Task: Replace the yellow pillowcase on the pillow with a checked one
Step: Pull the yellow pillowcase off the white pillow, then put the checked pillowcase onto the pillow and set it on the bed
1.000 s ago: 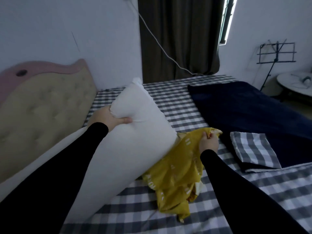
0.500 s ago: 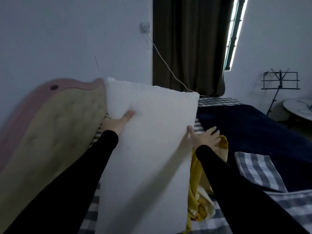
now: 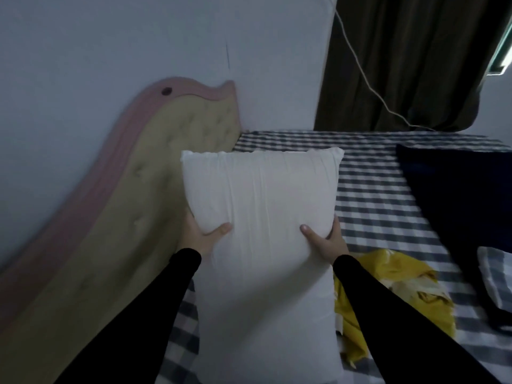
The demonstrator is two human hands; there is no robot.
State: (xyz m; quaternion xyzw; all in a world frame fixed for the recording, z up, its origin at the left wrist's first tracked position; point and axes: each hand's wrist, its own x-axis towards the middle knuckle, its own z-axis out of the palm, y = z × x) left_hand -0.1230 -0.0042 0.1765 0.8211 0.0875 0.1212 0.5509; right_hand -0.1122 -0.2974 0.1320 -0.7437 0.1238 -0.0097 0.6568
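Observation:
The bare white pillow [image 3: 260, 206] stands lengthwise in front of me over the bed. My left hand [image 3: 202, 235] grips its left edge, thumb pressed into the front. My right hand [image 3: 327, 239] grips its right edge the same way; the fingers of both are hidden behind the pillow. The yellow pillowcase [image 3: 388, 289] lies crumpled on the bed just right of the pillow, under my right forearm. The folded checked pillowcase [image 3: 496, 275] lies at the far right edge, partly cut off by the frame.
The bed has a grey-and-white checked sheet [image 3: 374, 189]. A padded beige and pink headboard [image 3: 133, 206] runs along the left. A dark blue blanket [image 3: 457, 195] covers the right side. A dark curtain [image 3: 401, 59] and a hanging white cable [image 3: 368, 87] are behind.
My right hand let go of the yellow pillowcase and took the pillow's right edge. The pillow swung round and now stands lengthwise between both hands. The view turned left and down.

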